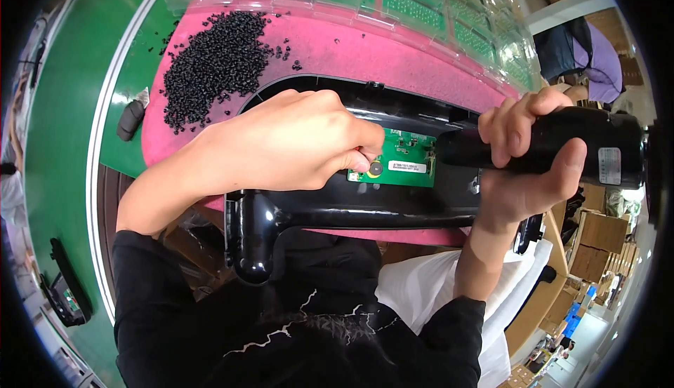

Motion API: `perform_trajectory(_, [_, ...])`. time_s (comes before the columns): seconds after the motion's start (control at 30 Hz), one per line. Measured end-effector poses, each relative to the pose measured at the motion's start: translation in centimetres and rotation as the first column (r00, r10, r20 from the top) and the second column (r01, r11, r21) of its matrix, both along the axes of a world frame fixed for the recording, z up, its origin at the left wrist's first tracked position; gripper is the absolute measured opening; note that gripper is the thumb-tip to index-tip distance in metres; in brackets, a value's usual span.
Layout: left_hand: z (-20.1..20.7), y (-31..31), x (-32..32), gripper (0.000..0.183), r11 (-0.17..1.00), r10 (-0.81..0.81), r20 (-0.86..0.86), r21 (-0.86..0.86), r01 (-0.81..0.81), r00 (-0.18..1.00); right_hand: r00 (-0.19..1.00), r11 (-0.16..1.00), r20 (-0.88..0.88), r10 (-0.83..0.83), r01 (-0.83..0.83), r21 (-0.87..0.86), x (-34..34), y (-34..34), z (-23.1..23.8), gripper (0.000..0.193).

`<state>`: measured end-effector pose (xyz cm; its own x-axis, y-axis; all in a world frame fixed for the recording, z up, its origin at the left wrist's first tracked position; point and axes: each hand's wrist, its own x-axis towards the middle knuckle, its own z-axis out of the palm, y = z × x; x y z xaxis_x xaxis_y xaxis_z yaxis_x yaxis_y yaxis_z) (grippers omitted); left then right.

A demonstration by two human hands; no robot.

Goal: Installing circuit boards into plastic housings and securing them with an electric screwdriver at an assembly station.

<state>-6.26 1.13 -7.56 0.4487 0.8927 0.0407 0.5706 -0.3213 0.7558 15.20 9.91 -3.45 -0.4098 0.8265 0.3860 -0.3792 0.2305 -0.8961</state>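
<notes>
A glossy black plastic housing (330,217) lies open in front of me. Inside it sits a green circuit board (404,179) with a round dark part and a white label. My left hand (302,139) is closed in a pinch at the board's left end; whatever its fingertips hold is hidden. Wrapped in my right hand (523,163) is a thick black electric screwdriver (562,142), lying nearly level. Its narrower end points left, over the right end of the board. The tip cannot be made out.
A heap of small black screws (217,62) covers the left of the pink mat (330,44). Clear plastic trays (414,9) with green bottoms stand along the back. A small dark object (130,120) lies left of the mat. Another black housing (67,286) is at far left. Someone in purple (600,58) is at back right.
</notes>
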Motion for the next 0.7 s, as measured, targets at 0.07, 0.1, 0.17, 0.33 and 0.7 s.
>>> perform_trajectory(0.07, [-0.1,0.0,-0.1,0.009,1.000,0.006,-0.016,-0.005,-0.006,1.000,0.999,0.999,0.003,0.034,-0.034,0.000,-0.1,-0.3,0.3,0.051])
perform_trajectory(0.1, [-0.7,0.0,-0.1,0.010,0.997,0.006,0.034,0.077,-0.008,0.999,1.000,1.000,-0.025,0.002,-0.001,0.012,-0.2,-0.7,0.4,0.051])
perform_trajectory(0.17, [-1.5,0.0,-0.3,0.011,0.977,-0.032,0.157,0.211,-0.001,0.987,0.986,1.000,-0.167,-0.023,0.026,0.015,-0.6,-1.9,0.8,0.051])
perform_trajectory(0.33, [-0.5,0.3,0.3,0.009,0.959,-0.099,0.409,0.281,-0.022,0.907,0.907,0.993,-0.405,0.114,-0.106,0.043,0.5,-5.1,4.8,0.039])
perform_trajectory(0.7, [-0.7,0.2,-0.1,0.011,0.939,-0.113,0.482,0.338,-0.065,0.869,0.886,0.983,-0.439,0.147,-0.081,0.164,-1.5,-6.3,4.5,0.038])
